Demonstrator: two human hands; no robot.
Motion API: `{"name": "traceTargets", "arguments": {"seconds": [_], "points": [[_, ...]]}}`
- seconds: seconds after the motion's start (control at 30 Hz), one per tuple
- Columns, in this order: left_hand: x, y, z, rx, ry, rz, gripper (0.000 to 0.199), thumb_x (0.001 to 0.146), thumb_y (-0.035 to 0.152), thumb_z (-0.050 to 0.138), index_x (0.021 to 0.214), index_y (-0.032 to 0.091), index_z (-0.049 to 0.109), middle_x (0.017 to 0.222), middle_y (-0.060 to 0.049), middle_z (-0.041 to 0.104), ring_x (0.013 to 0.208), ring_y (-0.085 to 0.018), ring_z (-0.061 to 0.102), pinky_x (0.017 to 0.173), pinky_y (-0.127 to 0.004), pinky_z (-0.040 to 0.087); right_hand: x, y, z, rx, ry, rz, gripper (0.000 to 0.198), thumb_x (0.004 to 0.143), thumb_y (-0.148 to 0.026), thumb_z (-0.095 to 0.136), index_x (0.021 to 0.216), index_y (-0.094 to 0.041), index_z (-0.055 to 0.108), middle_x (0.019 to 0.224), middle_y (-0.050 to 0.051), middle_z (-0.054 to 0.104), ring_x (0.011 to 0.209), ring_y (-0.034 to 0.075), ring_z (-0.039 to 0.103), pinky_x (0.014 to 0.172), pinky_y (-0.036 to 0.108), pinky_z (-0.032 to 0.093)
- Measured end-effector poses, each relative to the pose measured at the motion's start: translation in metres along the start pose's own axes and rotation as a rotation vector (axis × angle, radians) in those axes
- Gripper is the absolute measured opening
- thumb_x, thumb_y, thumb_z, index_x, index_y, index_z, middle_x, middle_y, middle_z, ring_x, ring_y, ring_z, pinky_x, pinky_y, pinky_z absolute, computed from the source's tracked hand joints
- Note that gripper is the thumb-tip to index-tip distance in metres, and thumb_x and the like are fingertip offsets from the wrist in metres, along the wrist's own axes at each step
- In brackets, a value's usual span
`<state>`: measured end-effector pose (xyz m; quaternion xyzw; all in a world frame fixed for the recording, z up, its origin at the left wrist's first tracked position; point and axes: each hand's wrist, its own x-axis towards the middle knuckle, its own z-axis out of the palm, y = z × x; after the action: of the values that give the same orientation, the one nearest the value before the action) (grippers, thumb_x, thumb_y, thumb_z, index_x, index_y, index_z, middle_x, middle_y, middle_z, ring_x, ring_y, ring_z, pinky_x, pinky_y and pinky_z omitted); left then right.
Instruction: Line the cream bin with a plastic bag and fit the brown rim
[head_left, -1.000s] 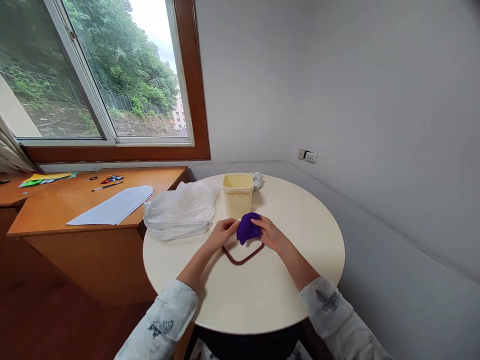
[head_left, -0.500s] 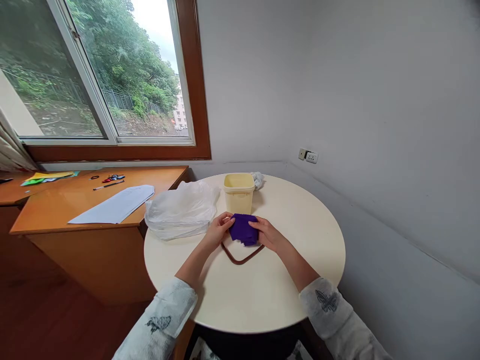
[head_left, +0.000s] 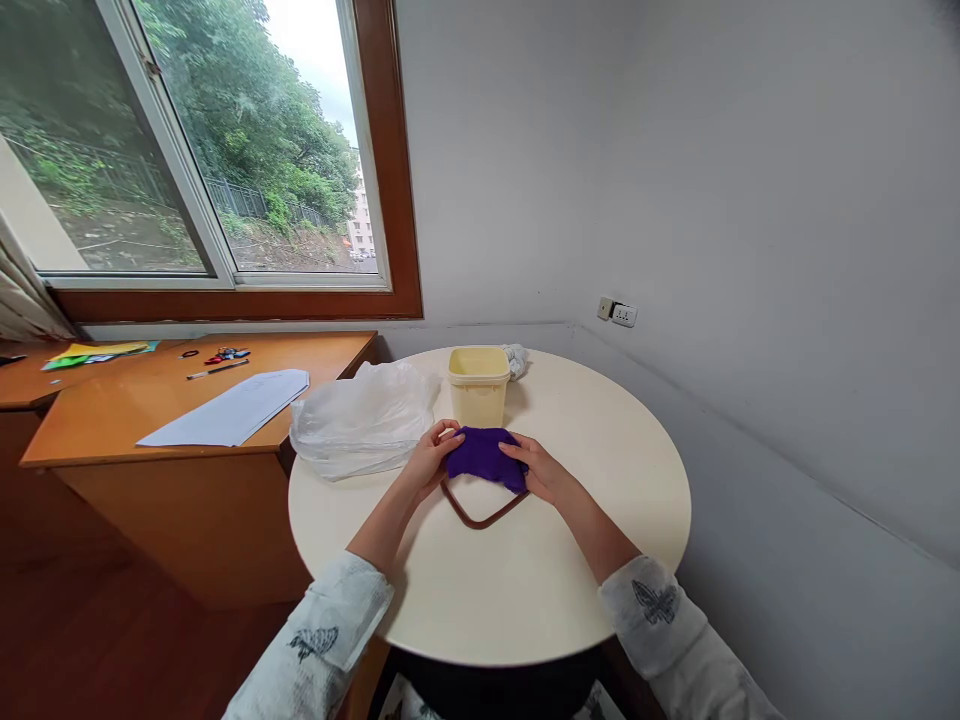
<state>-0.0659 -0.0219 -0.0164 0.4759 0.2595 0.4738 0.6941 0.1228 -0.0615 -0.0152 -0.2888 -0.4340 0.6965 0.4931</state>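
A piece of purple cloth (head_left: 487,457) is stretched between my two hands, above the middle of the round table. My left hand (head_left: 433,455) pinches its left edge, thumb on top. On the other side my right hand (head_left: 536,468) grips the right edge the same way. Beneath the cloth lies a brown frame (head_left: 478,525); its near corner shows, and the rest is covered by the cloth and my hands. Just beyond the cloth stands a pale yellow plastic bucket (head_left: 478,395) with an open top.
A clear plastic bag (head_left: 367,420) lies left of the bucket, and a crumpled pale bundle (head_left: 516,361) sits behind it. The white round table (head_left: 525,600) adjoins a wooden desk (head_left: 90,435) bearing papers (head_left: 232,408), a pen (head_left: 217,370) and small items. Walls stand behind and to the right.
My hands have moved slightly apart, the left one shifting left. The purple cloth has been drawn out wider and flatter between them.
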Motion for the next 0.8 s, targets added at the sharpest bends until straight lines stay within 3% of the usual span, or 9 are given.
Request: {"name": "traceTargets", "arguments": {"seconds": [0.33, 0.63, 0.8], "points": [[0.001, 0.003, -0.005, -0.066, 0.039, 0.027, 0.036, 0.06, 0.017, 0.073, 0.087, 0.02, 0.049, 0.069, 0.002, 0.062, 0.055, -0.008, 0.056, 0.051, -0.017, 0.043, 0.003, 0.003, -0.006, 0.021, 0.131, 0.015, 0.024, 0.064, -0.03, 0.072, 0.083, -0.018, 0.063, 0.075, 0.001, 0.068, 0.067, 0.013, 0.062, 0.065, 0.025, 0.049], [0.001, 0.005, -0.007, -0.112, 0.045, 0.034, 0.038, 0.06, 0.013, 0.072, 0.089, 0.021, 0.049, 0.068, 0.004, 0.06, 0.056, -0.008, 0.056, 0.053, -0.017, 0.044, 0.009, 0.009, -0.013, 0.019, 0.208, -0.026, 0.027, 0.061, -0.03, 0.074, 0.083, -0.017, 0.066, 0.077, 0.002, 0.07, 0.066, 0.013, 0.063, 0.067, 0.026, 0.049], [0.002, 0.005, -0.006, -0.125, 0.045, 0.037, 0.034, 0.057, 0.013, 0.073, 0.082, 0.02, 0.051, 0.061, 0.006, 0.054, 0.054, -0.008, 0.054, 0.05, -0.016, 0.041, 0.011, 0.009, -0.015, 0.019, 0.264, -0.067, 0.031, 0.057, -0.029, 0.075, 0.085, -0.017, 0.067, 0.077, 0.002, 0.07, 0.067, 0.013, 0.063, 0.067, 0.026, 0.048]]}}
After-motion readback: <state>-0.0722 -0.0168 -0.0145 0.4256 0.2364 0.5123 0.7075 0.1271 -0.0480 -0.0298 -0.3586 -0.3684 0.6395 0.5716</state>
